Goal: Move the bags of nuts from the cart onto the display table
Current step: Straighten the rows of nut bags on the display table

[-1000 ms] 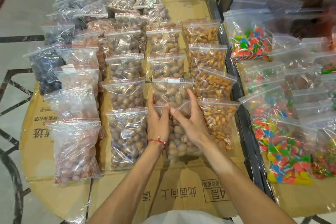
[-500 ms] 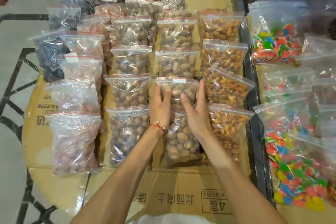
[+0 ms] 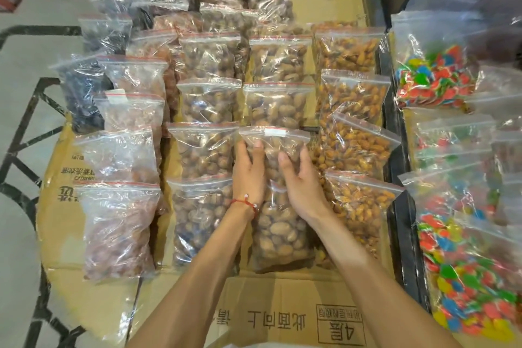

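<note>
Flattened cardboard with printed characters lies on the tiled floor and carries everything. Left of the black bar, zip bags lie in columns. Just beside the bar are the orange-brown nut bags. Further left are the pale nut bags, among them the bag with the white label. Then come darker nut bags, and the reddish bags are farthest. Right of the bar lie bags of coloured candy.

Clear bag of tan nuts; red wrist cord; rainbow-coloured candy.
</note>
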Demonstrator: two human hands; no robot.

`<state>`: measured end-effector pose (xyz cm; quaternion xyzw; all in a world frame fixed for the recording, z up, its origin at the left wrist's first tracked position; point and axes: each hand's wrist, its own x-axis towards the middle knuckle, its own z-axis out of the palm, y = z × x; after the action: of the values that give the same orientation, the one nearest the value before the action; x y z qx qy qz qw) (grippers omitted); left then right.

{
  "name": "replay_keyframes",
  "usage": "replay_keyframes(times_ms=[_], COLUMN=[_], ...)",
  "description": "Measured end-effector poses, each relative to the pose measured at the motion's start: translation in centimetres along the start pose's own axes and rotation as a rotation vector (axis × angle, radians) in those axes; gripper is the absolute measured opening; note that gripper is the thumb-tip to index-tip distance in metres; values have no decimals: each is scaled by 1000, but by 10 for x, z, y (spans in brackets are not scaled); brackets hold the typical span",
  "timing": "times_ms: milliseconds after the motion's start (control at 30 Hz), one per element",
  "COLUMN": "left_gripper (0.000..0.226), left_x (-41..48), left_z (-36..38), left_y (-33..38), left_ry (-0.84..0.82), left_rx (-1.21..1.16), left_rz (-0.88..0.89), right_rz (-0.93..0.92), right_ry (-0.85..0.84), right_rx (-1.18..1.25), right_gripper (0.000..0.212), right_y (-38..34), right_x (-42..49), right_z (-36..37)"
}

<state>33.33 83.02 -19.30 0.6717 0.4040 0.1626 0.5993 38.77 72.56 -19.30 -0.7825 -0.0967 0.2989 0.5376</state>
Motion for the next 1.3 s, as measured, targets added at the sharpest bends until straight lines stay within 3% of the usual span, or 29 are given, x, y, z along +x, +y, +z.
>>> replay_keyframes(times_ms=[133, 200, 367, 533, 567, 700, 833, 933, 1033, 1300], left_gripper=[32, 35, 70, 15, 18, 63, 69, 51, 46, 62], left_x=[0, 0, -3, -8, -10, -24, -35, -33, -32, -58], left_z=[3, 0, 5, 1, 0, -10, -23, -31, -35, -35], left_y=[6, 4, 7, 10, 11, 13, 24, 43, 60, 70], left_ry=[-28, 5, 16, 49, 52, -24, -43, -56, -130, -279], left_rx=[90, 12, 68, 110, 131, 218, 311, 500, 862, 1397], left_rz=[54, 24, -8, 193, 225, 265, 416, 664, 893, 956], right_rz=[-17, -37, -16, -34, -49, -133, -289, -401, -558, -654], right_ry=[145, 109, 97, 109, 117, 198, 223, 213, 274, 311], right_rx=[52, 16, -20, -126, -165, -240, -409, -656, -952, -1251], right_gripper=[84, 83, 77, 82, 81, 66, 59, 47, 40, 48], right_y=[-2, -4, -7, -12, -15, -25, -40, -58, -62, -38], right_x=[-5, -7, -7, -11, -14, -37, -57, -71, -78, -101], right_z=[5, 9, 3, 1, -4, -19, -36, -53, -68, -114])
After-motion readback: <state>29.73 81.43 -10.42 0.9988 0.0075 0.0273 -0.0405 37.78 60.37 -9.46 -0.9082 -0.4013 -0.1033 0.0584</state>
